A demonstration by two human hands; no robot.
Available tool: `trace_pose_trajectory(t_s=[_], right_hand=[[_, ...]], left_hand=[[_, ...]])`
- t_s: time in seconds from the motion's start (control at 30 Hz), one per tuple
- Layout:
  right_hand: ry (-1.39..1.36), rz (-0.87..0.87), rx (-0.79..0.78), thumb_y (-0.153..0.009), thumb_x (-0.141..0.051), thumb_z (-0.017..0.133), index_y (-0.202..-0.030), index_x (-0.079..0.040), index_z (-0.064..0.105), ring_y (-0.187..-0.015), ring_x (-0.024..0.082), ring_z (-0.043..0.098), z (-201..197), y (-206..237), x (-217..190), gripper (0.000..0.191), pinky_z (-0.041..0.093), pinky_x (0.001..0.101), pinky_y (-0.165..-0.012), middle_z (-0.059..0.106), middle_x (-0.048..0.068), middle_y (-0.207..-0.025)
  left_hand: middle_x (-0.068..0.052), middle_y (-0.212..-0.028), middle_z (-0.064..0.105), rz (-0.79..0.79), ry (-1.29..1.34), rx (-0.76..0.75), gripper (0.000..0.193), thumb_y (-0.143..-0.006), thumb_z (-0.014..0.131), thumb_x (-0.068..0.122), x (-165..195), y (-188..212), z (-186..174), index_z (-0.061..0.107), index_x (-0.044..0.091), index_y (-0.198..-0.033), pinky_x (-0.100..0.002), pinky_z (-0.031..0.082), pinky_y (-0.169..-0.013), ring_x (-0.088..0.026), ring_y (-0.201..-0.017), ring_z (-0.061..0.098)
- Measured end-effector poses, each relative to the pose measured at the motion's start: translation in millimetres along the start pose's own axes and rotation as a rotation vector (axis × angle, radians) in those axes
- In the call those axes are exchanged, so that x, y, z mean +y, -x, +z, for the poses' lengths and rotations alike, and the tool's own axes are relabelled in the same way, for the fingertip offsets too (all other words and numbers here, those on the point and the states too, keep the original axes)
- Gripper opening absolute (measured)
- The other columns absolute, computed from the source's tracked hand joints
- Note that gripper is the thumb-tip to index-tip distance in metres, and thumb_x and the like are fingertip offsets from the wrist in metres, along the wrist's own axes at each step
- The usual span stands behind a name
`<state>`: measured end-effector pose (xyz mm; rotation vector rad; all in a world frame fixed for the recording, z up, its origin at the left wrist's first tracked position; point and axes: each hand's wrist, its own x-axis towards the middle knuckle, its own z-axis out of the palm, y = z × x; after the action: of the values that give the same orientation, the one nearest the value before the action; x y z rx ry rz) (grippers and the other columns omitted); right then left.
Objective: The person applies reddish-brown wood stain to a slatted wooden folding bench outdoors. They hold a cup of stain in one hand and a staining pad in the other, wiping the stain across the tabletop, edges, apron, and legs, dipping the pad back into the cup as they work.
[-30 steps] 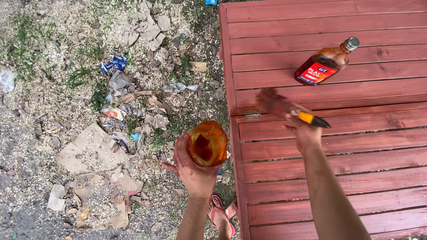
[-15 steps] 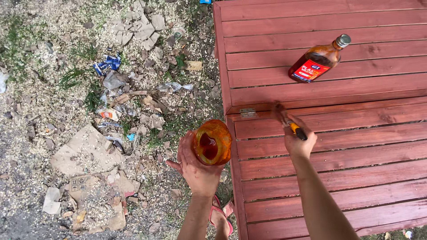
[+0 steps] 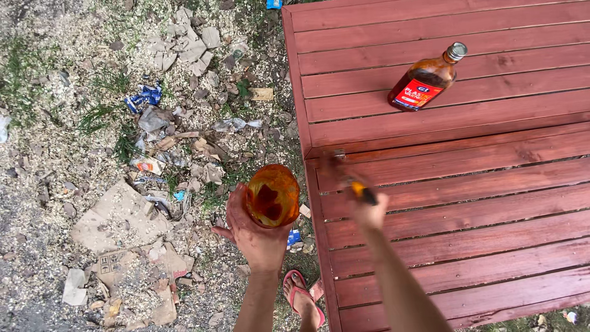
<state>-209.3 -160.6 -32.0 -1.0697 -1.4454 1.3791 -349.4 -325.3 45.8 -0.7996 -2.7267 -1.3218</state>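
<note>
**A:** The left hand [image 3: 258,237] was cupped under a small orange-stained container [image 3: 272,195], fingers wrapped round its lower half, holding it out over the littered ground just beside the edge of the red wooden table [image 3: 491,184].

**B:** And the right hand [image 3: 369,212] was closed on a paintbrush [image 3: 350,178], fingers clamped on its orange and black handle. The bristle end was blurred, sitting right at the seam near the table's corner.

**A:** The stain looked wet and glossy across those boards. The container was tilted towards the camera, mouth open, with dark liquid visible inside.

**B:** That tilt was the worry. Any further and it could have slopped over the left hand or down onto the pink sandal [image 3: 302,298] directly below.

**A:** Agreed. A loaded brush moved quickly might also have flicked drops off the edge.

**B:** Further back, a brown glass bottle [image 3: 427,80] with a red label and metal cap lay on its side on the boards, well apart from both hands. If the cap were loose, it could have leaked onto the finish.

**A:** The ground was all wood shavings, cardboard scraps [image 3: 117,221] and wrappers, which was uneven footing in sandals.
</note>
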Motion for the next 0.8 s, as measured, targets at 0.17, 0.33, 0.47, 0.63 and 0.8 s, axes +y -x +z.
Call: trace_pose_trajectory(t_s=[0.17, 0.33, 0.47, 0.63, 0.8], right_hand=[[0.629, -0.232, 0.216, -0.089, 0.004, 0.075, -0.121, -0.011, 0.075, -0.101, 0.014, 0.073, -77.9, -29.2, -11.9, 0.035, 0.059, 0.0299, -0.087, 0.076, 0.012, -0.114], [0.809, -0.334, -0.024, -0.088, 0.003, 0.075, -0.126, -0.015, 0.074, -0.088, 0.022, 0.075, -37.7, -11.6, 0.2, 0.043, 0.060, 0.0319, -0.081, 0.076, 0.016, -0.109], [0.800, -0.125, -0.289, -0.085, 0.000, 0.073, -0.121, -0.025, 0.075, -0.091, 0.022, 0.078, -27.2, -19.2, -11.8, 0.044, 0.063, 0.0329, -0.080, 0.077, 0.008, -0.117], [0.527, -0.366, -0.621, -0.075, 0.008, 0.070, -0.122, -0.013, 0.074, -0.119, 0.028, 0.071, -37.4, -40.1, -26.1, 0.052, 0.057, 0.0353, -0.100, 0.074, 0.013, -0.126], [0.319, -0.255, -0.824, -0.071, 0.014, 0.059, -0.123, -0.010, 0.073, -0.117, 0.023, 0.073, -44.0, -63.5, -10.9, 0.059, 0.054, 0.0327, -0.103, 0.077, 0.011, -0.122]], left_hand=[[-0.013, -0.150, 0.052, 0.062, 0.118, 0.003, 0.113, -0.056, 0.095, 0.028, -2.5, 4.0, 3.7, 0.040, 0.008, -0.152, -0.057, 0.020, -0.128, -0.036, -0.146, 0.042], [-0.015, -0.141, 0.056, -0.009, 0.023, 0.012, 0.116, -0.046, 0.102, 0.027, 4.0, 11.1, 6.5, 0.043, 0.005, -0.144, -0.064, 0.002, -0.120, -0.036, -0.137, 0.048], [-0.015, -0.139, 0.057, 0.008, 0.055, 0.031, 0.114, -0.047, 0.101, 0.027, 3.2, 12.4, 3.2, 0.044, 0.005, -0.143, -0.060, 0.013, -0.122, -0.036, -0.134, 0.050], [-0.016, -0.140, 0.056, 0.035, 0.069, 0.049, 0.113, -0.050, 0.101, 0.029, 2.0, 13.0, 10.2, 0.044, 0.004, -0.144, -0.054, 0.026, -0.121, -0.038, -0.134, 0.050], [-0.018, -0.138, 0.057, 0.061, 0.041, 0.052, 0.111, -0.051, 0.101, 0.028, 4.5, 17.6, 13.2, 0.044, 0.003, -0.144, -0.054, 0.028, -0.119, -0.038, -0.131, 0.052]])
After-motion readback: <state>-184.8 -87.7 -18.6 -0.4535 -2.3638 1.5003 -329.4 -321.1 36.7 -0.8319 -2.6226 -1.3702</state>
